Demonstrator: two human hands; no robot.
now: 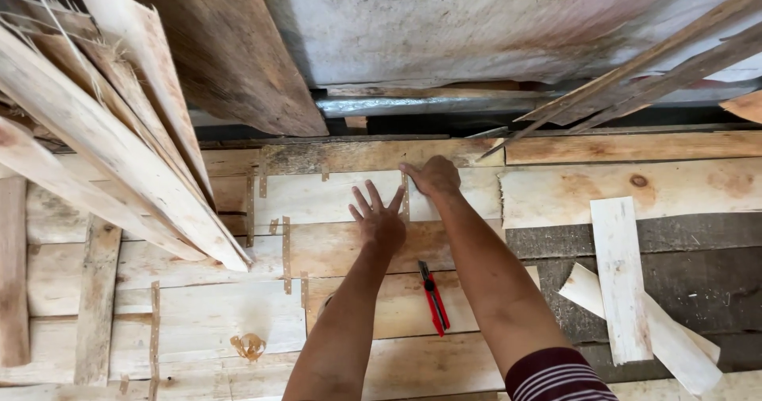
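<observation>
- My left hand lies flat with fingers spread on a pale veneer sheet, palm down, holding nothing, just below the seam where that sheet meets the next one.
- My right hand is pressed down on the vertical strip of brown tape that bridges that seam; the fingers are curled under, so I cannot tell whether they pinch the tape's end or only rub it flat.
- The veneer sheets lie edge to edge over the work surface, with more short tape strips already crossing other joints to the left.
- A red-handled utility knife rests on the veneer between my forearms, untouched, close to the right one.
- Loose veneer offcuts lie crossed on the dark bare surface at right; a stack of rough boards leans in from the upper left.
- As I judge it, the step in hand is bedding one joint tape across a seam, the left hand steadying the sheet.
- The next move, I reckon, calls for firm pressure along the strip's whole length without shifting either sheet.
</observation>
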